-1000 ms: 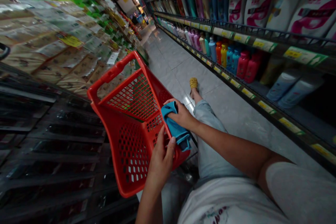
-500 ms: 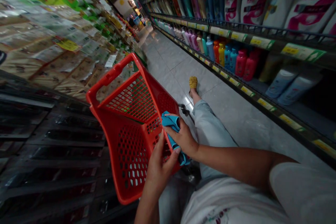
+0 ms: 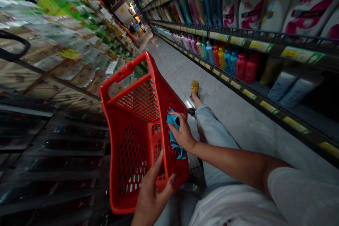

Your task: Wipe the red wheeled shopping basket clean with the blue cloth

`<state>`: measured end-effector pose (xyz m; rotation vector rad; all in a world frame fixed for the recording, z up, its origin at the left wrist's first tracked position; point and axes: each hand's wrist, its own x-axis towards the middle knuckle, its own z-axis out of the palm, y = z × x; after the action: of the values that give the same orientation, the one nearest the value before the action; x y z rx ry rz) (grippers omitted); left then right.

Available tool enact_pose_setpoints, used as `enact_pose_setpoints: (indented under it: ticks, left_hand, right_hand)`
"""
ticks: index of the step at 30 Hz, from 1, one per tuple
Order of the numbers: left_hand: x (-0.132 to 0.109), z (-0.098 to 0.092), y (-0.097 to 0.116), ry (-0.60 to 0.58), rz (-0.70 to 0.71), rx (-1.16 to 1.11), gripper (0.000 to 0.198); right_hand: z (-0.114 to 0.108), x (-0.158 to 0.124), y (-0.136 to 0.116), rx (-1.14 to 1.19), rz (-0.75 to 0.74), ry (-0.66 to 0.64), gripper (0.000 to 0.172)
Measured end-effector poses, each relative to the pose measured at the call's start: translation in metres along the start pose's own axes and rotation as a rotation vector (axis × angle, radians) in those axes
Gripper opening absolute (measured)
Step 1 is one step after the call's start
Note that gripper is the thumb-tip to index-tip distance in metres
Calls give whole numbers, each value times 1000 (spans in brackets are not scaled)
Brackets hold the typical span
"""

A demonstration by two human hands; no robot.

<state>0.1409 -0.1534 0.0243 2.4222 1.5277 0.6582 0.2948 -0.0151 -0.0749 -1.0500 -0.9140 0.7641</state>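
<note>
A red plastic shopping basket [image 3: 111, 148] with perforated walls stands tilted in front of me, its grip bar at the far end. My left hand [image 3: 153, 187] straddles the near part of its right rim, fingers inside and thumb outside. My right hand [image 3: 182, 132] holds a crumpled blue cloth [image 3: 173, 122] against the outer face of the basket's right wall. Part of the cloth hangs below the fingers, and the palm hides some of it.
Shelves of shampoo bottles [image 3: 254, 1] and small coloured bottles [image 3: 241, 66] line the right side. Stacked packages [image 3: 66, 67] are on the left, with a black handle [image 3: 16, 56] before them. My leg [image 3: 213, 127] stretches over the grey tiled floor [image 3: 174, 60].
The basket has turned and tipped, showing more of its outer right wall. My right hand has moved with the cloth from the rim onto that wall; my left hand has shifted nearer to me.
</note>
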Motion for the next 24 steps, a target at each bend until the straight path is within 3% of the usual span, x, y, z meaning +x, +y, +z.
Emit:
enact_pose_setpoints:
  ticks: [3, 6, 9, 13, 16, 20, 24]
  left_hand:
    - [-1, -6, -4, -36, -5, 15, 60]
    - [2, -10, -3, -62, -41, -17, 59]
    - [4, -13, -2, -97, -92, -83, 59]
    - [3, -14, 0, -111, -181, -156, 60]
    - [0, -14, 1, -132, -245, -215, 61]
    - [-3, -16, 2, -130, -312, -209, 65]
    - [21, -27, 3, -208, -312, -216, 58]
  right_hand:
    - [-1, 9, 2, 9, -141, 5, 32]
    - [0, 26, 24, -44, 24, 95, 24]
    - [2, 17, 40, -86, 196, 162, 21]
    - [7, -2, 29, -41, 19, 80, 34]
    - [10, 21, 23, -39, -98, -6, 40]
    - [11, 47, 50, -154, 209, 74, 37]
    - [6, -3, 77, -184, 336, 113, 35]
